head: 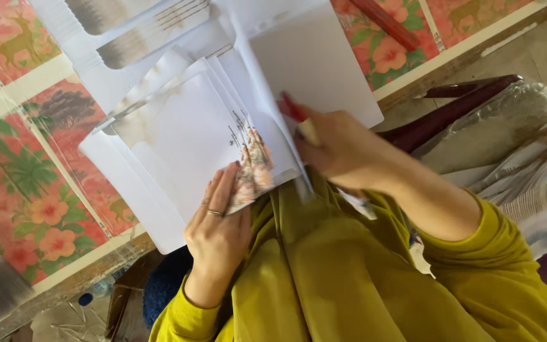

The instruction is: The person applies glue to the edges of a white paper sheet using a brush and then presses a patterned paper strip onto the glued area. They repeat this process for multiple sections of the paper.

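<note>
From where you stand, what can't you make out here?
Head view only:
- Red-tipped tool in the right hand: mostly hidden by the fingers.
- Small picture on the white folded sheets: too small and blurred.
- Sheets under the left hand: count unclear, overlapping.

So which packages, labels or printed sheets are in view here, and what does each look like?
White printed card: under both hands, with small dark print and a pink-and-tan picture at one edge.
White envelopes: fanned beneath it.
Grey-striped white stack: top left.
Plastic-wrapped bundle: far right.
</note>
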